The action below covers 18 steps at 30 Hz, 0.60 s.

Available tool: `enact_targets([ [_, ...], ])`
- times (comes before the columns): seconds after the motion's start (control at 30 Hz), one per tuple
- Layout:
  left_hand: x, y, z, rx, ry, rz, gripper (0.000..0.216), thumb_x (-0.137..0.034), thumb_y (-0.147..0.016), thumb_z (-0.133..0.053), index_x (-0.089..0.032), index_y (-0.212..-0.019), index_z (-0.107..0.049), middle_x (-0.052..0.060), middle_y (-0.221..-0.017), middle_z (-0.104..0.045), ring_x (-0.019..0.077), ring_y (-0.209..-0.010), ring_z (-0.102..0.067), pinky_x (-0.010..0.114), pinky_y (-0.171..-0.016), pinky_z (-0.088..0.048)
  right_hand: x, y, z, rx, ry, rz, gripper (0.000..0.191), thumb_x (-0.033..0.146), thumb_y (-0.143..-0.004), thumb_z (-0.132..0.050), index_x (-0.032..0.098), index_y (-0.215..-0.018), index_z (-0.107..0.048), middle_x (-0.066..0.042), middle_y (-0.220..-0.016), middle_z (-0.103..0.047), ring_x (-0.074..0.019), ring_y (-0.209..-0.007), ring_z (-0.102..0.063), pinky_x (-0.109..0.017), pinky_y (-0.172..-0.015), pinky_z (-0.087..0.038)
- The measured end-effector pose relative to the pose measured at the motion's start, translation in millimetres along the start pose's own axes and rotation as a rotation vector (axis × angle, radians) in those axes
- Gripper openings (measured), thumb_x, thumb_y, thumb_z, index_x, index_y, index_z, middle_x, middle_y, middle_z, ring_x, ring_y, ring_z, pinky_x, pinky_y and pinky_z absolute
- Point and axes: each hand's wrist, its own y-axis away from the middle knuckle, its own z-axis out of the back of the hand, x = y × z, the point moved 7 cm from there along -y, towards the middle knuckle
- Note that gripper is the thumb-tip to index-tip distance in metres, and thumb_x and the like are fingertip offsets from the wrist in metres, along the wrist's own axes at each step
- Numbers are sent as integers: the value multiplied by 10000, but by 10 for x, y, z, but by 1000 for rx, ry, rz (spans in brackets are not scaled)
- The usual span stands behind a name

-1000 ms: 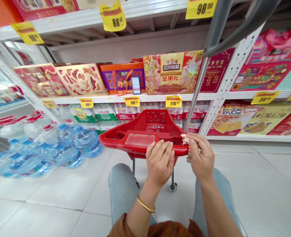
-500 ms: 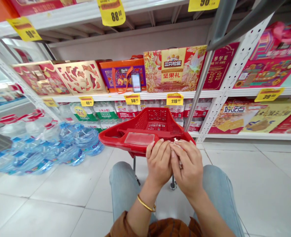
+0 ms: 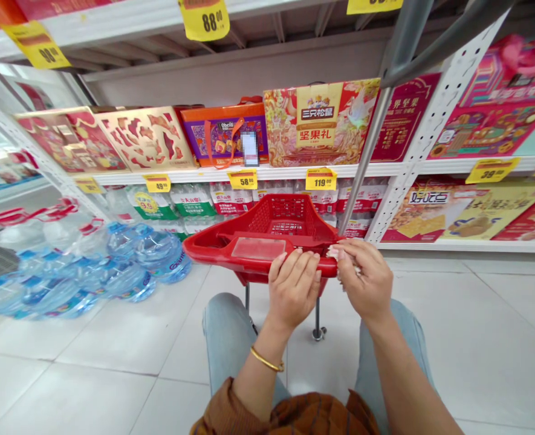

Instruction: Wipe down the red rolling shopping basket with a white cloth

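A small red shopping cart (image 3: 222,252) stands in front of me, with a clear panel (image 3: 258,248) set in its handle. My left hand (image 3: 294,287) is closed over the middle of the cart's handle, just right of that panel. At the handle's right end, my right hand (image 3: 366,278) is closed round a crumpled white tissue (image 3: 333,251). Bits of the tissue show at the fingertips and below the fingers; most of it is hidden. The right fingers touch the handle. Inside, the cart's lattice basket is partly visible.
Gift boxes (image 3: 321,124) line the shelf (image 3: 285,172) ahead, above packs of bottled water (image 3: 192,202). Large water bottles (image 3: 135,260) stand on the floor at left. A grey metal pole (image 3: 367,160) rises at the cart's right. My knees flank the cart's lower legs.
My right hand has moved right, away from my left hand, along the handle to its right end with the tissue. My left hand stays on the handle.
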Motion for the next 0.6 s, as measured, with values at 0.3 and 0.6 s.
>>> enact_targets([
  [0.3, 52, 6, -35, 3, 7, 70, 255, -196, -921, -506, -168, -1131, -649, 52, -1097, -732, 212, -1104, -618, 371, -1075, -293, -344, -82, -33, -44, -199, -304, 201, 320, -903, -547, 205, -902, -712, -57, -948, -716, -199, -945, -648, -395, -920, -499],
  [0.6, 52, 6, -7, -16, 8, 118, 268, -213, -942, -448, -180, -1106, -657, 62, -1057, -737, 206, -1095, -622, 384, -1066, -306, 407, 148, -140, -5, 99, 50, 221, 201, -906, -524, 209, -1068, -673, -97, -1078, -688, -235, -1066, -602, -468, -997, -455],
])
